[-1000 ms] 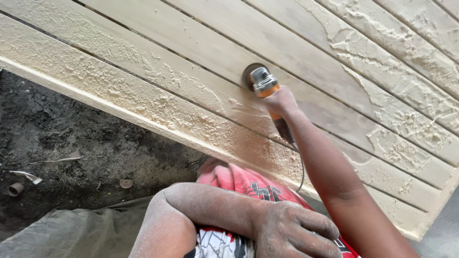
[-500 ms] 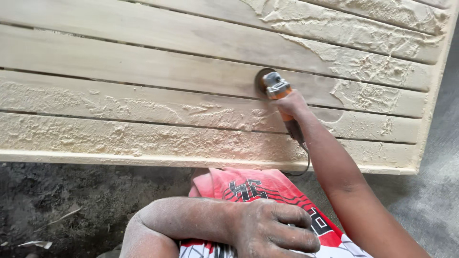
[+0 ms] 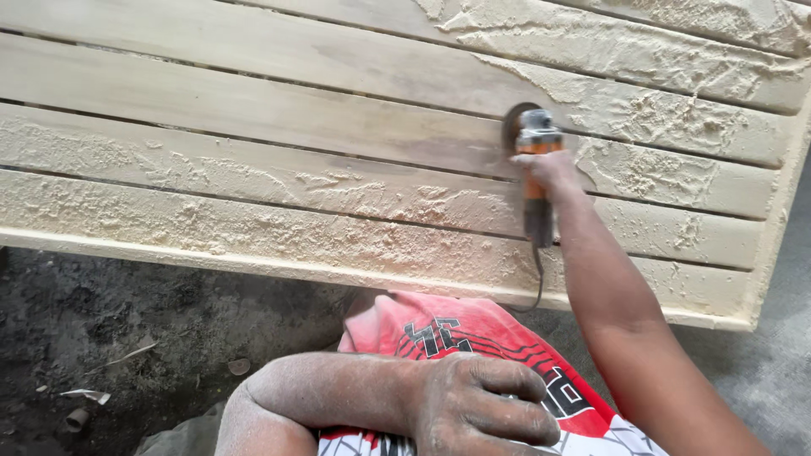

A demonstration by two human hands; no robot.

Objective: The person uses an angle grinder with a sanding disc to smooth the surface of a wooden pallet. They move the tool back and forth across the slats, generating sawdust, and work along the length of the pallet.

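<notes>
Head view looks straight down over my own knees, and I read it from the left. There the ground (image 3: 101,329) is dark, rough dirt with a few scraps and a short stub of pipe (image 3: 76,419) lying well apart from anything I handle. Above it lies the slatted wooden panel (image 3: 253,127), pale boards laid side by side with thin gaps between, most of it caked in loose sawdust (image 3: 279,228).

Nearer the middle, my left hand (image 3: 481,409) rests on my lap over the red printed shirt (image 3: 448,333), fingers curled loosely against the cloth and grasping no tool; hand and forearm are coated in dust.

Further right, my right hand (image 3: 551,173) is clenched around the neck of the angle grinder (image 3: 534,160), an orange and grey body with a dark rear handle. Its disc (image 3: 514,127) lies flat on a bare, smooth stretch of board. I judge the tool compact but dense, stiff, and liable to twist, so the hold belongs on the narrow body behind the head, well clear of the disc. With dust over everything, the casing may be slippery. Its dark cord (image 3: 538,283) trails from the handle toward my lap.

At the far right the panel ends, and smoother grey floor (image 3: 777,371) begins.
</notes>
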